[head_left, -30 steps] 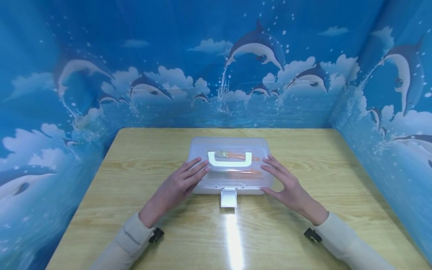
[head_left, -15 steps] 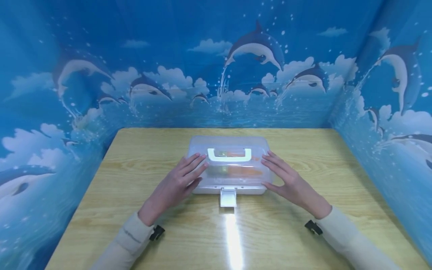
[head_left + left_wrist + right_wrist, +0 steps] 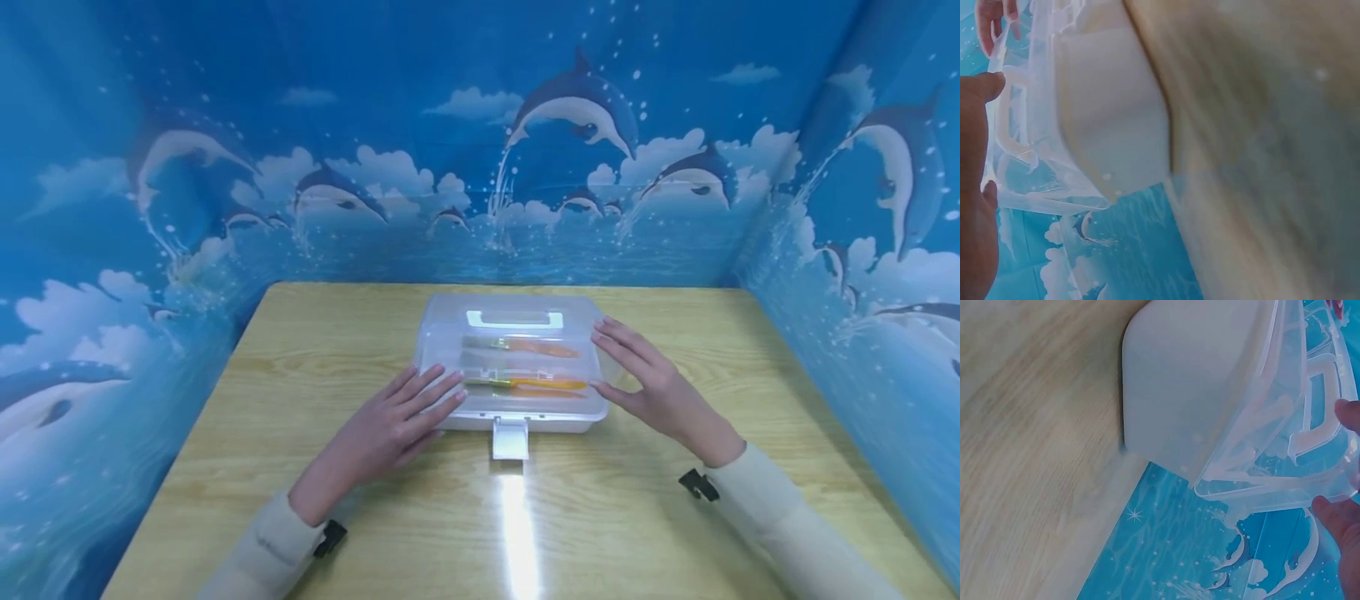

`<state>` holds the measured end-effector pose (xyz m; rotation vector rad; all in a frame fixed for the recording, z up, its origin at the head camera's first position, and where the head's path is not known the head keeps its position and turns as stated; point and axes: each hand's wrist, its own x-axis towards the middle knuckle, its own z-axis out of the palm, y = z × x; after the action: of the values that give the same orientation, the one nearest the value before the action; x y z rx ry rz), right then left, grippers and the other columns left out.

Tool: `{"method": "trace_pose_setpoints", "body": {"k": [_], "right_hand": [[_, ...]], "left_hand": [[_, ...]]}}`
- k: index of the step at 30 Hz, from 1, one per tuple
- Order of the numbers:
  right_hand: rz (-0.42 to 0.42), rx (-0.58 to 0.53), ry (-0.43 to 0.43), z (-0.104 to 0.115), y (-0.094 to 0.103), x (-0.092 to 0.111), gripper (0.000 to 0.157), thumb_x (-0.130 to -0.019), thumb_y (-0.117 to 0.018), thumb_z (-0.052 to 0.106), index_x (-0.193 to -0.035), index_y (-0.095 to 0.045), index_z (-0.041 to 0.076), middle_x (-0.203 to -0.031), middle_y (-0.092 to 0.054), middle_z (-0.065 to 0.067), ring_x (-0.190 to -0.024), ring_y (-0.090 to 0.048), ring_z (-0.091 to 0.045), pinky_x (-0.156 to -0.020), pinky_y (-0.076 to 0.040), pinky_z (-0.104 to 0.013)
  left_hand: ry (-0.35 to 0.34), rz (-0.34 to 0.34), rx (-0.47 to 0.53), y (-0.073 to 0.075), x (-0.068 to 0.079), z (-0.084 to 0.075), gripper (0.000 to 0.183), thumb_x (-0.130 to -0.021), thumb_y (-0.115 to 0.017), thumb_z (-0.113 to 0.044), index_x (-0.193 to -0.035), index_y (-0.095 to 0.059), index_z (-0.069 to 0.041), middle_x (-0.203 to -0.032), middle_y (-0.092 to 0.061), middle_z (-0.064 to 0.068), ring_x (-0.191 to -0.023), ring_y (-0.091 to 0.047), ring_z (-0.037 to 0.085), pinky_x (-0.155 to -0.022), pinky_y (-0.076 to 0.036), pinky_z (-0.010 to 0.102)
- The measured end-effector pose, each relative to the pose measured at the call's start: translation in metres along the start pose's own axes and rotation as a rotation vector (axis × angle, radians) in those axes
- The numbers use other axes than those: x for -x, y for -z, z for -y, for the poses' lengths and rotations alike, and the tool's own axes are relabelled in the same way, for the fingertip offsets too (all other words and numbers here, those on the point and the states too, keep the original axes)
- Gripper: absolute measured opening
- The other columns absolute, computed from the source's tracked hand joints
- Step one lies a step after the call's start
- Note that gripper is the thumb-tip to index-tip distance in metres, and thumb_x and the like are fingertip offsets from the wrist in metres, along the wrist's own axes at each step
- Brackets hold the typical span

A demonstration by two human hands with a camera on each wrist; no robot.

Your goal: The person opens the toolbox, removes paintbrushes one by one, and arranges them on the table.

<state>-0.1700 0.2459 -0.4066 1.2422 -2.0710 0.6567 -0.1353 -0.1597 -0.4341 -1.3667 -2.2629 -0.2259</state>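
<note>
A clear plastic storage box [image 3: 558, 425] stands on the table, its lid [image 3: 442, 321] tilted up at the back. The white handle [image 3: 552, 322] is on the lid, and the white latch [image 3: 511, 442] hangs undone at the front. Through the clear plastic show paintbrushes [image 3: 551, 383] with orange handles. My left hand [image 3: 386, 429] lies at the lid's front left, fingers straight. My right hand [image 3: 663, 396] touches the lid's right edge with spread, nearly straight fingers. Both wrist views show the white box body [image 3: 1113, 100] and fingers at the lifted lid [image 3: 1254, 494].
The wooden table [image 3: 315, 333] carries the box near its back edge. A blue dolphin-print curtain [image 3: 420, 233] stands behind the table and along both sides. Bright light reflects off the tabletop in front of the latch.
The lid has swung upward and back, carrying its handle away from me. My right hand has moved up slightly with it, while my left hand has shifted a little lower.
</note>
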Motion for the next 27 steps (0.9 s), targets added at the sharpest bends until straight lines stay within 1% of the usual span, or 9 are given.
{"method": "trace_pose_setpoints", "body": {"k": [2, 6, 9, 13, 17, 20, 22, 24, 27], "right_hand": [[-0.001, 0.01, 0.013, -0.002, 0.001, -0.002, 0.054, -0.103, -0.06, 0.033, -0.131, -0.06, -0.013, -0.136, -0.059, -0.029, -0.133, -0.053, -0.041, -0.118, -0.039, -0.026], [0.006, 0.031, 0.022, -0.007, 0.002, -0.006, 0.054, -0.103, -0.059, 0.033, -0.134, -0.058, -0.012, -0.137, -0.058, -0.03, -0.13, -0.054, -0.044, -0.119, -0.039, -0.026], [0.008, 0.05, 0.01, -0.011, 0.003, -0.008, 0.055, -0.104, -0.058, 0.034, -0.134, -0.058, -0.012, -0.138, -0.058, -0.031, -0.131, -0.054, -0.042, -0.119, -0.038, -0.026], [0.007, 0.058, -0.01, -0.015, 0.004, -0.01, 0.057, -0.104, -0.057, 0.036, -0.134, -0.058, -0.012, -0.138, -0.057, -0.031, -0.132, -0.054, -0.04, -0.12, -0.037, -0.025], [0.003, 0.039, -0.032, -0.019, 0.004, -0.015, 0.057, -0.104, -0.058, 0.036, -0.136, -0.056, -0.011, -0.14, -0.056, -0.03, -0.132, -0.054, -0.041, -0.12, -0.037, -0.024], [-0.004, 0.026, -0.051, -0.023, 0.005, -0.018, 0.058, -0.104, -0.058, 0.037, -0.137, -0.056, -0.011, -0.142, -0.055, -0.029, -0.13, -0.055, -0.042, -0.119, -0.037, -0.023], [-0.009, 0.022, -0.061, -0.025, 0.005, -0.02, 0.059, -0.104, -0.057, 0.038, -0.137, -0.056, -0.01, -0.142, -0.055, -0.028, -0.129, -0.055, -0.043, -0.119, -0.037, -0.022], [-0.012, 0.024, -0.066, -0.026, 0.005, -0.021, 0.059, -0.104, -0.057, 0.038, -0.138, -0.056, -0.009, -0.143, -0.055, -0.027, -0.129, -0.055, -0.042, -0.119, -0.037, -0.021], [-0.015, 0.018, -0.064, -0.028, 0.005, -0.022, 0.059, -0.103, -0.058, 0.039, -0.139, -0.056, -0.008, -0.144, -0.055, -0.026, -0.129, -0.055, -0.042, -0.119, -0.037, -0.022]], "left_hand": [[0.013, 0.037, -0.001, 0.001, 0.005, -0.003, 0.053, -0.108, -0.049, -0.032, -0.155, -0.042, -0.009, -0.162, -0.039, 0.01, -0.148, -0.039, 0.032, -0.124, -0.03, 0.05], [0.045, 0.136, -0.008, 0.005, 0.013, -0.009, 0.07, -0.097, -0.066, -0.034, -0.158, -0.038, -0.013, -0.165, -0.034, 0.007, -0.15, -0.036, 0.029, -0.125, -0.028, 0.049], [0.077, 0.196, -0.015, 0.006, 0.018, -0.013, 0.074, -0.096, -0.068, -0.038, -0.159, -0.037, -0.015, -0.166, -0.032, 0.005, -0.151, -0.034, 0.027, -0.126, -0.026, 0.047], [0.127, 0.251, -0.007, 0.004, 0.027, -0.015, 0.071, -0.099, -0.063, -0.041, -0.159, -0.036, -0.014, -0.167, -0.03, 0.004, -0.152, -0.031, 0.026, -0.126, -0.025, 0.048], [0.166, 0.277, 0.029, 0.003, 0.038, -0.014, 0.072, -0.1, -0.062, -0.041, -0.16, -0.034, -0.013, -0.167, -0.03, 0.004, -0.153, -0.03, 0.025, -0.124, -0.028, 0.05], [0.166, 0.28, 0.039, 0.003, 0.045, -0.012, 0.072, -0.1, -0.061, -0.041, -0.159, -0.033, -0.011, -0.167, -0.029, 0.005, -0.152, -0.031, 0.024, -0.123, -0.029, 0.051], [0.158, 0.274, 0.044, 0.003, 0.048, -0.01, 0.071, -0.101, -0.059, -0.042, -0.159, -0.034, -0.01, -0.167, -0.03, 0.005, -0.152, -0.031, 0.024, -0.124, -0.027, 0.05], [0.148, 0.267, 0.042, 0.003, 0.05, -0.009, 0.07, -0.102, -0.056, -0.044, -0.158, -0.035, -0.009, -0.166, -0.03, 0.006, -0.152, -0.032, 0.024, -0.128, -0.019, 0.046], [0.13, 0.256, 0.038, 0.005, 0.053, -0.006, 0.068, -0.102, -0.055, -0.044, -0.158, -0.037, -0.008, -0.165, -0.033, 0.006, -0.151, -0.033, 0.025, -0.131, -0.004, 0.038]]}}
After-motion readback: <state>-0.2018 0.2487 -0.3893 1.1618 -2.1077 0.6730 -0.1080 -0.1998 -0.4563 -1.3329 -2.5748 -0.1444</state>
